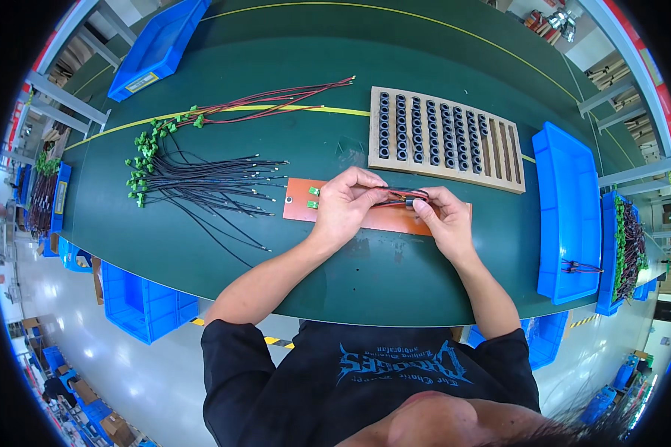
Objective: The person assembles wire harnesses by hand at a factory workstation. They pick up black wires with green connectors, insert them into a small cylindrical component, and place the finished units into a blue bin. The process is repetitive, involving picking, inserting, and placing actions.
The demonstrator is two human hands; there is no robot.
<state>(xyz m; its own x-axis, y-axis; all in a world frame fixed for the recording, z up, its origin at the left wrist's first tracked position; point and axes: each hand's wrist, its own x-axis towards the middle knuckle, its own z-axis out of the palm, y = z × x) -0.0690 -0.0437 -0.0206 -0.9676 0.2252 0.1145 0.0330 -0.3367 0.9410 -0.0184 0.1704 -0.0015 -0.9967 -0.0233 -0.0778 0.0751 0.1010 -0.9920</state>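
Note:
My left hand (348, 206) is closed, its thumb and fingers pinching red and black wires (384, 198). Opposite it, my right hand (446, 219) is closed around a small black cylindrical core (410, 202), with the wires running at it; whether they pass right through is hidden by my fingers. Both hands are just above an orange board (300, 212), where two small green connectors (313, 198) show beside my left hand. Left of the board lies a fanned bundle of black wires (216, 176) with green connectors (143, 167). Red wires (276, 97) are spread beyond them.
A wooden rack (446, 138) with rows of black ring cores stands beyond my right hand; its right slots hold none. A blue tray (570, 216) with a few wires is at the right. Another blue tray (156, 48) sits far left on the green table (313, 276).

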